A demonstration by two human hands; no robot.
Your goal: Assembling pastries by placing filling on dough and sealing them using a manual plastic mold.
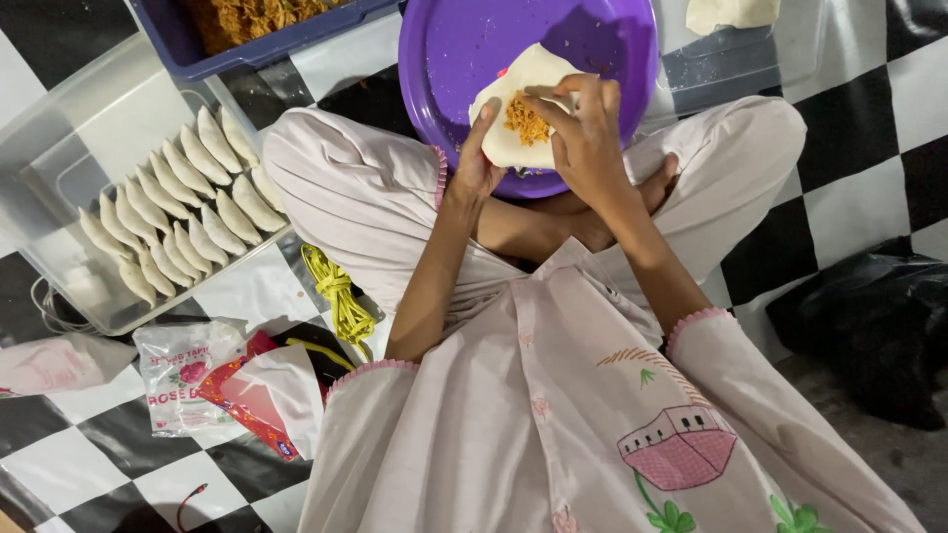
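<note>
A round sheet of pale dough point(515, 99) with a heap of orange shredded filling point(527, 121) lies over a purple plate point(464, 49) that rests on my crossed legs. My left hand point(477, 158) holds the dough's lower left edge from beneath. My right hand point(585, 133) pinches the dough's right edge, fingers curled over it beside the filling.
A clear tray point(59, 128) at the left holds several folded raw dumplings point(178, 207) in rows. A blue tub of orange filling point(247, 20) sits at the top. Yellow cord point(341, 296), flour packets point(188, 375), a black bag point(869, 316) and a clear box with dough point(731, 15) lie around me.
</note>
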